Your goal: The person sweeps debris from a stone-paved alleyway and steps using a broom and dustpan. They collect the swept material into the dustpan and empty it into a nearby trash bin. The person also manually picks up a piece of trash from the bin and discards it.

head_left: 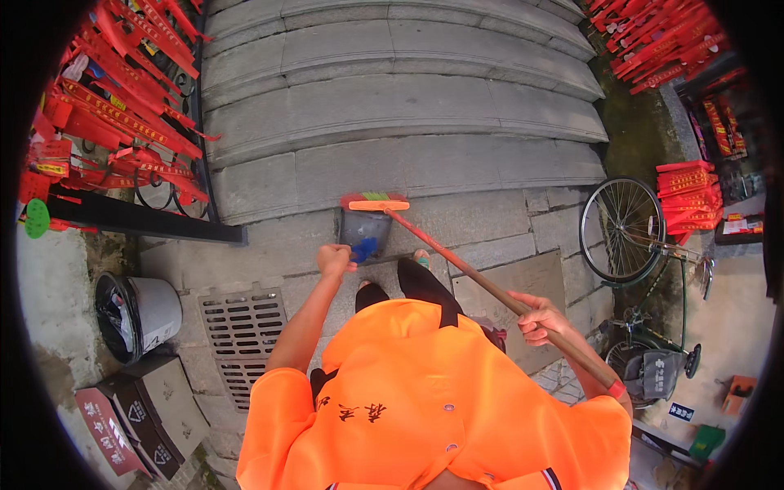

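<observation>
My right hand [539, 318] is wrapped round the long wooden handle of a broom [467, 273], which slants down and forward to the left. Its orange head [377, 206], with red and green bristles, rests across the far edge of a dark grey dustpan [377, 224]. Closed in a fist, my left hand [333, 260] is at the near left of the dustpan and appears to grip its handle, mostly hidden by the fingers. Something blue [364, 248] shows right beside that fist, at the dustpan's near side; its kind is unclear.
Stone steps [392, 114] rise ahead. Red ribbons [122, 106] hang on a railing at left, with more ribbons [661, 41] at far right. A lined bin [155, 314], recycling boxes [139, 416] and a drain grate [245, 322] are at left. A bicycle [625, 233] stands at right.
</observation>
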### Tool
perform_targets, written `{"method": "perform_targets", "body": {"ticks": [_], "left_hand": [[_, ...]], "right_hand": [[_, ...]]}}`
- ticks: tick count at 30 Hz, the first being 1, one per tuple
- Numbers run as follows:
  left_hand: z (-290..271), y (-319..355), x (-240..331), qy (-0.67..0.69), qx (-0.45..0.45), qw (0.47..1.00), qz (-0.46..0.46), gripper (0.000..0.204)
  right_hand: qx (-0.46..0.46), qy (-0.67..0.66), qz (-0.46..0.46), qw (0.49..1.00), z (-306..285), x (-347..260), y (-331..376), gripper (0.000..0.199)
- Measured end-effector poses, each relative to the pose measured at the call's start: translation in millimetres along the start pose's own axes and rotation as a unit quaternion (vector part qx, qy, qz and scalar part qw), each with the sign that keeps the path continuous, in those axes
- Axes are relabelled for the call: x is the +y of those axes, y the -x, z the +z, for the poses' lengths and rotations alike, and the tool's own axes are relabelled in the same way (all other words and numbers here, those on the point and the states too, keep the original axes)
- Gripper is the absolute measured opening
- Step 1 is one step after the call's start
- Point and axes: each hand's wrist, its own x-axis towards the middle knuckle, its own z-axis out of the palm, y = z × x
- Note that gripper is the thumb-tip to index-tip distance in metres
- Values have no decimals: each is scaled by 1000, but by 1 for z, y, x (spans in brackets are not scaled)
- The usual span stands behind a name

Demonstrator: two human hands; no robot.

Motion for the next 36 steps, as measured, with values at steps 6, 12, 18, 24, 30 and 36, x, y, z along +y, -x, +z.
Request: {"method": "perform_targets", "body": {"ticks": [6, 12, 18, 24, 30, 36], "left_hand": [[1, 1, -4, -1, -9, 1000, 2, 16], [6, 9, 2, -17, -9, 1000, 1, 16], [4, 8, -19, 6, -7, 1000, -1, 16], [-16, 5, -50, 25, 17, 999, -12, 17], [-49, 27, -68, 47, 68, 996, -20, 16], [-75, 80, -85, 64, 168, 983, -42, 15]], "right_hand": [[91, 21, -99, 991, -17, -4, -19, 73], [166, 29, -147, 975, -32, -35, -97, 77], [89, 66, -7, 994, 8, 41, -46, 77], [-57, -123, 6, 991, 7, 44, 14, 64], [-89, -25, 4, 996, 23, 12, -3, 63], [-158, 44, 60, 985, 18, -37, -44, 58]]}}
